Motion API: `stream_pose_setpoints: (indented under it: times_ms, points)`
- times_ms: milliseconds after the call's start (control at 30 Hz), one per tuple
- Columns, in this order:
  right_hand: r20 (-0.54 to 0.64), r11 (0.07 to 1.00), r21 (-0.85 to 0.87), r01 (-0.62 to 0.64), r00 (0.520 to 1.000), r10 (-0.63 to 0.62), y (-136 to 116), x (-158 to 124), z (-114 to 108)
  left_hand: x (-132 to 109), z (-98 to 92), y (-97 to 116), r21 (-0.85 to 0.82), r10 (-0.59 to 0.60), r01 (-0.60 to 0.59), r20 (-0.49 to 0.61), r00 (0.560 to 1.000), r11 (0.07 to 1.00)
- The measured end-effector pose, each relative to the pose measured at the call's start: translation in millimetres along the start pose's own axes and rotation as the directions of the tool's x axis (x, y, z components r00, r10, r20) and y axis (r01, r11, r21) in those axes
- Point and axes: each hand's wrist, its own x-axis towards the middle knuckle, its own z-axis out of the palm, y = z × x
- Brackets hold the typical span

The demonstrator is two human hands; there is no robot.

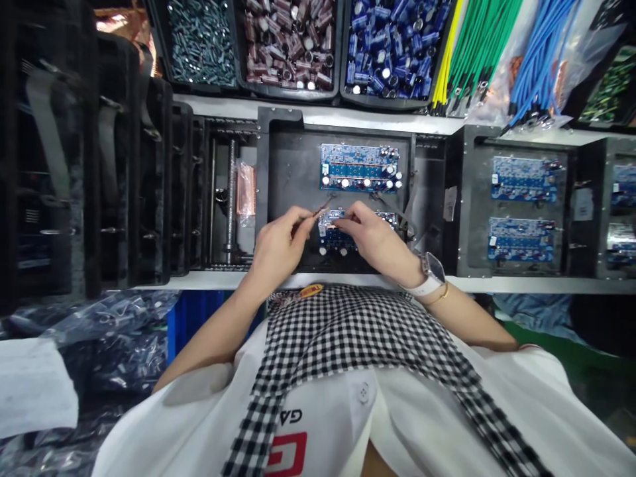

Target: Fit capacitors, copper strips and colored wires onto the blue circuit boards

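My left hand (pixel 284 240) is closed in a pinch on a thin copper-coloured strip (pixel 324 205), which sticks out past the fingertips at a slant. Just right of it, my right hand (pixel 370 233) is closed over the lower blue circuit board (pixel 342 246). A small coppery glint shows at its fingertips, but I cannot make out what they grip. My right hand and fingers cover much of this board. Above both hands an upper blue circuit board (pixel 360 165) lies in the same black tray (pixel 293 152), with copper lines along it and round capacitors along its lower edge.
Bins of brown capacitors (pixel 291 43), blue capacitors (pixel 395 50) and small dark parts (pixel 201 43) line the back, beside green wires (pixel 484 46) and blue wires (pixel 539 59). A wrapped copper bundle (pixel 246 190) lies left. Another tray (pixel 477 238) with boards stands right; black trays (pixel 119 165) stack left.
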Motion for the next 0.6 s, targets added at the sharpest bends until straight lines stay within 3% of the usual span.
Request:
stream_pose_setpoints:
  times_ms: [167,300,433,533,600]
  points:
    - [-0.017,0.967,-0.246,0.063,0.997,-0.07,1.1,4.3,18.9,-6.6,2.0,3.7,0.128,-0.088,0.082,0.04,0.995,0.988]
    - [-0.06,0.96,-0.28,0.026,0.997,-0.044,7.2,4.6,23.4,-10.8,-1.9,2.0,0.139,-0.142,0.136,0.033,0.989,0.981]
    - [-0.017,0.948,-0.317,0.041,0.999,-0.049,4.0,2.9,16.1,-14.9,-2.9,2.8,0.241,-0.144,0.147,-0.031,0.989,0.959]
    - [-0.077,0.969,-0.232,0.086,0.991,-0.106,-10.5,-1.0,4.2,-19.6,2.3,10.1,0.323,-0.1,0.112,-0.053,0.994,0.94]
    - [-0.139,0.982,-0.114,0.151,0.976,-0.166,-20.8,-6.8,-3.7,-23.0,7.7,16.7,0.288,-0.039,0.046,-0.031,0.999,0.957]
